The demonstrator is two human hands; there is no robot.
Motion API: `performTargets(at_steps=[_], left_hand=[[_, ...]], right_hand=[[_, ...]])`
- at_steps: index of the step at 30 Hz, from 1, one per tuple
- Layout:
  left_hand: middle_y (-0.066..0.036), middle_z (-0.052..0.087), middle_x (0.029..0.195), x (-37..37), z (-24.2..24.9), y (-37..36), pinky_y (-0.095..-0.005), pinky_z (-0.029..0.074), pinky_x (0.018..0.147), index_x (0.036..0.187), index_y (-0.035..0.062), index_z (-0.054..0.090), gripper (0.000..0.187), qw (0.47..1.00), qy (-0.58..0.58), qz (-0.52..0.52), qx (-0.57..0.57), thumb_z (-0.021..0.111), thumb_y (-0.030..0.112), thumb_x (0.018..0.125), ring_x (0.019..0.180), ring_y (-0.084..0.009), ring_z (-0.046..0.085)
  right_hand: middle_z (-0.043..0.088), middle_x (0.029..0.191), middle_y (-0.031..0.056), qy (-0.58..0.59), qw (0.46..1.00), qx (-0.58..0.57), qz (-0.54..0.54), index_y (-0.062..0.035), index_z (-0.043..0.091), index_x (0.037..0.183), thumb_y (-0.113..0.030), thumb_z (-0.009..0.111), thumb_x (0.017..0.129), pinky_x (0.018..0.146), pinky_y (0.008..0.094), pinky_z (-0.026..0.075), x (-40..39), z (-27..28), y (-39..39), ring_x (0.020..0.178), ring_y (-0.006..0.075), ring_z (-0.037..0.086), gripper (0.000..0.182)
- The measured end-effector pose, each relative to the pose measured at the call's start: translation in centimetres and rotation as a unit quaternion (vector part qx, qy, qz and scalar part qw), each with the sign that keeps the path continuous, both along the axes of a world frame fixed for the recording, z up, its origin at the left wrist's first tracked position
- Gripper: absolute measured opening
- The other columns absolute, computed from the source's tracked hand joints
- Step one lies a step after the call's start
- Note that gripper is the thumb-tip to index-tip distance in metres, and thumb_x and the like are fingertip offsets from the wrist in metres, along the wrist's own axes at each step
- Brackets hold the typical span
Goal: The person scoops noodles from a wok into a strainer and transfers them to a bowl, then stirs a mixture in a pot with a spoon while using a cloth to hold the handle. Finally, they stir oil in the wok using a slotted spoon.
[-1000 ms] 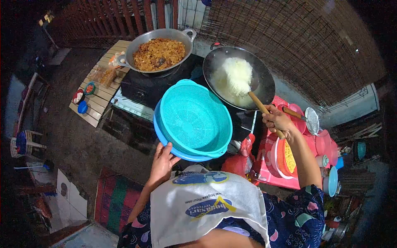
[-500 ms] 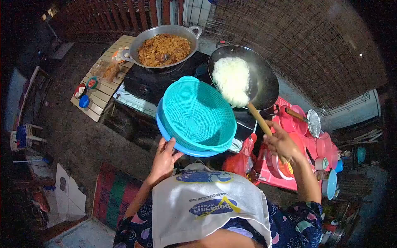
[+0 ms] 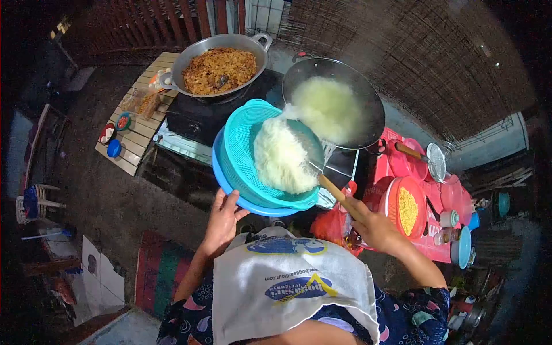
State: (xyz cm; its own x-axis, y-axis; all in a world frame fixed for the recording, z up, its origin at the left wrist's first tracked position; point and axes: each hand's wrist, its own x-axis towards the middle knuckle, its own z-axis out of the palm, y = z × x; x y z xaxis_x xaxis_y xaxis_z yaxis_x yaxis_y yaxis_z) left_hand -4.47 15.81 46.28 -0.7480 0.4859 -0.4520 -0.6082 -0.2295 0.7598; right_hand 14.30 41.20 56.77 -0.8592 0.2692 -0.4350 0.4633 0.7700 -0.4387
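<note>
- A black stove (image 3: 201, 118) carries two pans side by side: a black wok (image 3: 368, 106) of white, foamy contents on the right, a silver pan (image 3: 190, 57) of brown fried food on the left
- A teal colander (image 3: 244, 144) nested in a blue basin (image 3: 221, 178) is held tilted in front of the stove, just beside the wok
- A mass of white noodles (image 3: 282, 155) lies inside the colander on its right half
- A skimmer with a wooden handle (image 3: 336, 195) runs on a slant: its long axis goes from the lower right at the hand up and left, its working end pointing into the colander under the noodles
- The right hand (image 3: 374, 227) is clenched round the handle's lower end
- The left hand (image 3: 221, 221) grips the basin's near rim from below, thumb over the edge
- A red tray (image 3: 397, 167) to the right holds an orange bowl (image 3: 394, 210) of yellow bits
</note>
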Motion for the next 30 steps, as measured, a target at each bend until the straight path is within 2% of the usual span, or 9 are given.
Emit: performTargets(at_steps=[3,7,10,13,19,23,26,28,30], left_hand=[[-0.003,0.050,0.109,-0.2,-0.4,-0.4,-0.0366,0.047,0.080,0.119,0.0117,0.040,0.029,1.000,0.000,-0.006,0.002,0.045,0.017,0.090,0.096,-0.0150,0.053],[-0.003,0.050,0.109,-0.4,-0.6,-0.7,-0.0348,0.048,0.078,0.118,0.0119,0.042,0.027,1.000,0.002,-0.015,0.008,0.044,0.015,0.090,0.095,-0.0149,0.054],[-0.003,0.051,0.108,-0.5,-0.5,-0.5,-0.0345,0.049,0.078,0.118,0.0118,0.041,0.028,1.000,-0.005,-0.009,0.008,0.044,0.015,0.090,0.095,-0.0147,0.054],[-0.005,0.049,0.111,-0.5,-0.6,-0.3,-0.0314,0.053,0.071,0.120,0.0105,0.039,0.031,1.000,-0.012,0.007,0.025,0.046,0.012,0.089,0.094,-0.0185,0.055],[-0.003,0.049,0.110,-0.3,-0.6,-0.3,-0.0327,0.050,0.075,0.120,0.0102,0.039,0.031,1.000,-0.006,0.005,0.005,0.044,0.017,0.090,0.095,-0.0147,0.054],[-0.005,0.048,0.112,-0.3,-0.6,-0.3,-0.0332,0.050,0.076,0.121,0.0090,0.038,0.032,1.000,-0.002,0.001,0.016,0.044,0.017,0.090,0.096,-0.0158,0.054],[-0.007,0.047,0.113,-0.2,-0.6,-0.2,-0.0315,0.054,0.073,0.122,0.0086,0.036,0.035,1.000,-0.023,0.020,0.007,0.044,0.012,0.089,0.098,-0.0204,0.054],[-0.008,0.048,0.112,-0.1,-0.5,-0.2,-0.0317,0.054,0.072,0.122,0.0086,0.036,0.035,1.000,-0.013,0.021,0.001,0.045,0.012,0.089,0.098,-0.0209,0.055],[-0.008,0.048,0.112,-0.1,-0.4,-0.1,-0.0321,0.054,0.073,0.122,0.0084,0.036,0.035,1.000,-0.016,0.022,-0.001,0.045,0.012,0.088,0.098,-0.0211,0.054]], right_hand=[[0.058,0.088,0.0235,0.052,0.991,0.119,0.030,-0.0142,0.030,0.130,-0.004,0.049,0.076,0.058,0.0490,0.048,0.5,-1.5,-0.1,0.070,0.0404,0.059,0.058],[0.057,0.086,0.0222,0.039,0.977,0.205,0.040,-0.0165,0.031,0.131,-0.003,0.048,0.076,0.054,0.0486,0.047,-0.1,1.1,-0.9,0.064,0.0410,0.057,0.058],[0.056,0.081,0.0213,0.100,0.968,0.229,0.024,-0.0174,0.032,0.130,-0.004,0.048,0.078,0.051,0.0469,0.047,-1.2,2.2,0.1,0.062,0.0402,0.057,0.056],[0.056,0.082,0.0219,0.248,0.930,0.266,-0.054,-0.0175,0.032,0.130,-0.004,0.048,0.079,0.052,0.0460,0.047,-2.7,1.2,5.4,0.064,0.0393,0.057,0.055],[0.056,0.086,0.0235,0.139,0.891,0.401,-0.163,-0.0193,0.031,0.130,-0.010,0.046,0.081,0.067,0.0471,0.047,-8.1,-3.9,18.1,0.080,0.0390,0.058,0.052],[0.057,0.089,0.0240,0.105,0.893,0.411,-0.148,-0.0183,0.030,0.131,-0.013,0.046,0.081,0.069,0.0472,0.046,-10.3,-6.0,21.4,0.083,0.0390,0.058,0.053],[0.057,0.095,0.0248,0.023,0.936,0.318,-0.146,-0.0143,0.030,0.130,-0.014,0.048,0.080,0.072,0.0474,0.046,-11.3,-6.6,21.3,0.085,0.0403,0.057,0.053],[0.058,0.092,0.0264,0.178,0.956,0.225,-0.058,-0.0148,0.035,0.125,-0.015,0.050,0.081,0.074,0.0501,0.044,-10.8,-9.2,22.6,0.086,0.0436,0.055,0.046],[0.058,0.094,0.0252,0.162,0.959,0.225,-0.063,-0.0126,0.038,0.122,-0.015,0.054,0.080,0.075,0.0469,0.045,-11.1,-9.2,21.8,0.088,0.0433,0.055,0.045]])
